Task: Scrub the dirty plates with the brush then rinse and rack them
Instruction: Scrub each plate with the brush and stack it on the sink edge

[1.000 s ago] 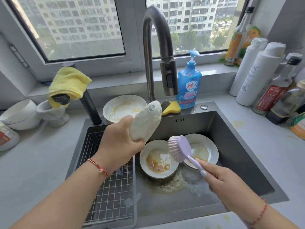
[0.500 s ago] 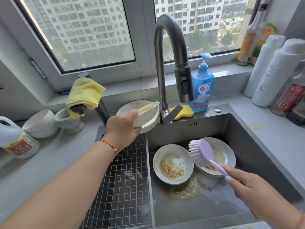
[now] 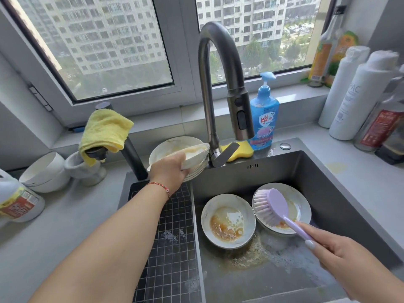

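Since a second ago the left hand (image 3: 169, 169) has carried the white, soap-smeared plate (image 3: 194, 155) from up in front of the tap back to the stack of dirty white plates (image 3: 175, 147) at about eleven o'clock from the sink, behind its rim. It now grips that plate by the near edge, fingers curled round it, the plate tilted and touching the top of the stack. The right hand (image 3: 341, 261) has barely shifted: at four o'clock, it holds the lilac plastic dish brush (image 3: 271, 207) by its handle, fingers wrapped round it, the white bristle head hovering over the sink.

As for progress, I judge the job to be early. The held plate looks lathered but not rinsed; no water runs from the dark grey gooseneck tap (image 3: 218, 84). Two round white plates lie in the dark steel sink basin (image 3: 328, 193): one at the centre (image 3: 228, 221) with brown sauce pooled in it, one just to its right at two o'clock (image 3: 299, 204), partly under the brush head, also stained. Greasy suds lie on the basin floor near them. The black wire grid rack (image 3: 172, 237) at nine o'clock holds no plate. So scrubbing of the sink plates and the stack, then all rinsing and racking, appears to remain.
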Demonstrator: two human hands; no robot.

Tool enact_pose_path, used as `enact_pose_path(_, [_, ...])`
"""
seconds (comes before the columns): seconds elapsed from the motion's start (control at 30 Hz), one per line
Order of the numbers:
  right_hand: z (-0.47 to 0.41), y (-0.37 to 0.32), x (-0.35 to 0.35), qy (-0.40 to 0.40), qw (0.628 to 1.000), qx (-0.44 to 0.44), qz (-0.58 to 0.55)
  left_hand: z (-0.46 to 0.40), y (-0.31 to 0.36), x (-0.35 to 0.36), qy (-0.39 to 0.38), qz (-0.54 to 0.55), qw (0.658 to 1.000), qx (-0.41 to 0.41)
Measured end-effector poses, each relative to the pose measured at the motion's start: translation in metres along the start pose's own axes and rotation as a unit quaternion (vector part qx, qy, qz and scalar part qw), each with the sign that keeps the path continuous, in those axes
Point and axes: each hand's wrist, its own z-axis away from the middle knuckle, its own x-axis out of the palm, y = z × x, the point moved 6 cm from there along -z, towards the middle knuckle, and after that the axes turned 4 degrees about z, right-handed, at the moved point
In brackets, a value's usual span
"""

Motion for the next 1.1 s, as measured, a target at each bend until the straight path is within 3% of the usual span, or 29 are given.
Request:
enact_pose_path(0.33, [-0.007, 0.005, 0.003, -0.031, 0.999, 0.002, -0.032, -0.009, 0.005, 0.013, -0.028, 0.083, 0.996, -0.016])
enact_pose_path(0.67, [-0.012, 0.008, 0.003, -0.043, 0.998, -0.006, -0.054, -0.008, 0.009, 0.029, -0.05, 0.025, 0.998, -0.001])
enact_pose_path(0.9, [-0.016, 0.015, 0.002, -0.044, 0.998, -0.009, -0.055, -0.005, -0.01, 0.056, -0.091, -0.012, 0.993, -0.069])
enact_pose_path(0.97, [-0.019, 0.018, 0.003, -0.044, 0.998, -0.011, -0.048, -0.002, -0.009, 0.052, -0.039, -0.033, 0.997, -0.063])
enact_pose_path(1.1, [-0.026, 0.027, 0.005, -0.047, 0.998, -0.001, -0.042, 0.031, 0.022, 0.042, 0.22, 0.064, 0.973, -0.02])
